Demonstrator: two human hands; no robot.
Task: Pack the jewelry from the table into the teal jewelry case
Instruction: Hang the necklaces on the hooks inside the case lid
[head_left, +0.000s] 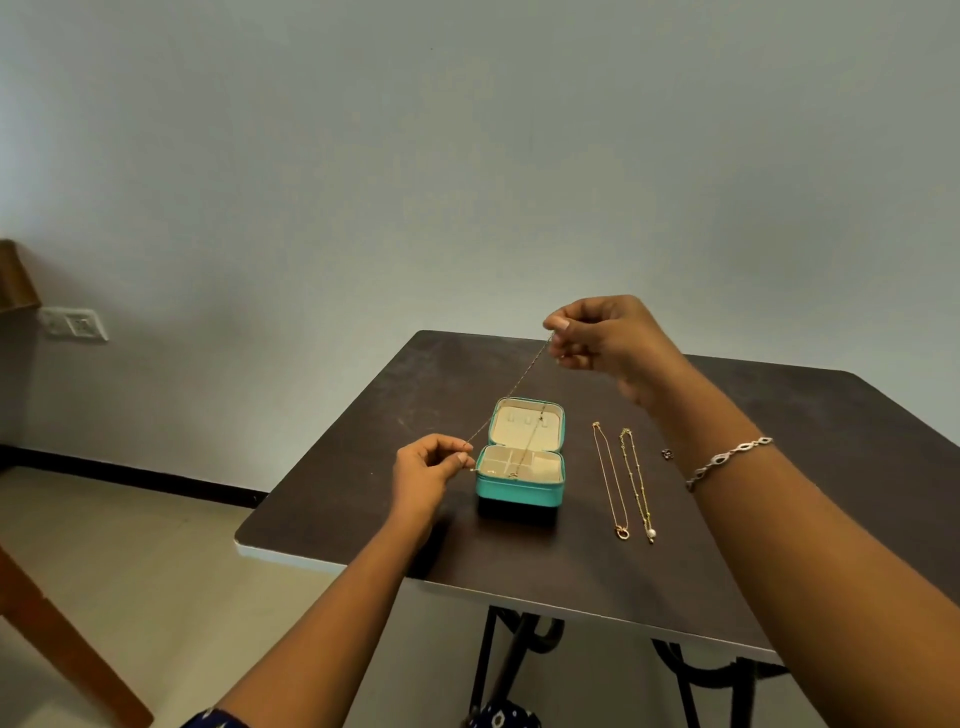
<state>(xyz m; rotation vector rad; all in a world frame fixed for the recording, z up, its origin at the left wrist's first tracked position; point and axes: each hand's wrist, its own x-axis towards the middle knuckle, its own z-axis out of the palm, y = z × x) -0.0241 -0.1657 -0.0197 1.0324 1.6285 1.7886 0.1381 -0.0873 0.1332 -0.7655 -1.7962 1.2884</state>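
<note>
At table centre, the teal jewelry case (519, 494) stands open on the dark table (363, 493); its lid lies back toward 12 o'clock, with the cream lining and the divided lower tray exposed.

Left hand (426, 470): positioned at 9 o'clock of the case, just beside its front corner; thumb and forefinger pinch one end of a thin gold chain (511, 392); the remaining fingers are curled into the palm.

Right hand (597, 338): raised at 1 o'clock of the case; thumb and forefinger pinch the other end of the chain; the other fingers are curled beneath; a silver bracelet (727, 460) sits on that wrist.

Chain: one strand runs taut between the two hands, sloping down from 1 o'clock to 9 o'clock; a second strand sags across the open case, its pendant over the front compartments; contact with the lining cannot be determined.

At 3 o'clock of the case, two further items lie lengthwise on the table, side by side and apart: a ring-pendant necklace (609, 473) and a pearl-pendant necklace (636, 478); a small dark piece (668, 454) lies beyond them at 3 o'clock, too small to identify.
</note>
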